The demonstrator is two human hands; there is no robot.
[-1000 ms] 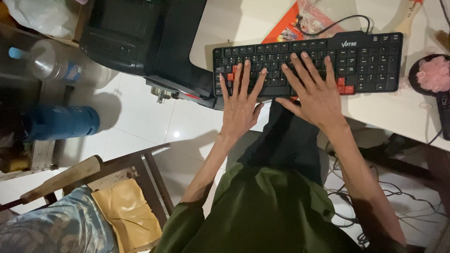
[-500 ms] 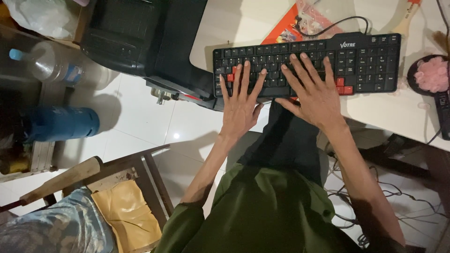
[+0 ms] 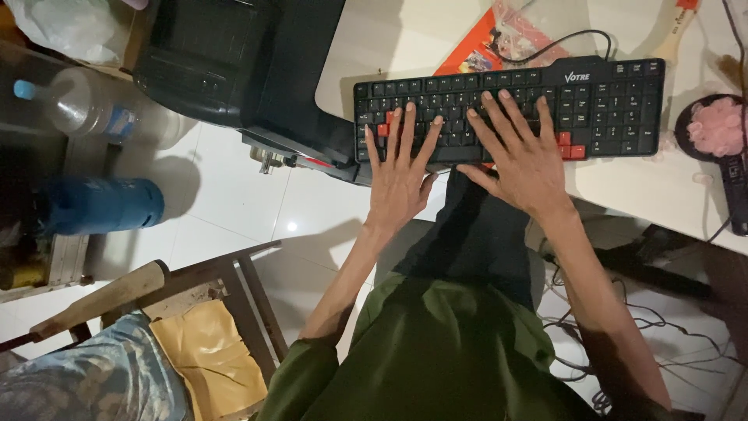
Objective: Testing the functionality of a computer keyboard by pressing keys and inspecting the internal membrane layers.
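On the white desk (image 3: 405,39), a black keyboard (image 3: 600,101) (a few red keys) is lying near the edge; the left hand (image 3: 400,175) and right hand (image 3: 523,160) are resting spread-fingered on it, a printer (image 3: 234,62) sitting just left.

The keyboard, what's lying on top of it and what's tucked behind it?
Both hands rest on the black keyboard: left hand, right hand, fingers spread, covering the keys beneath. Behind it an orange booklet pokes out, its lower part hidden.
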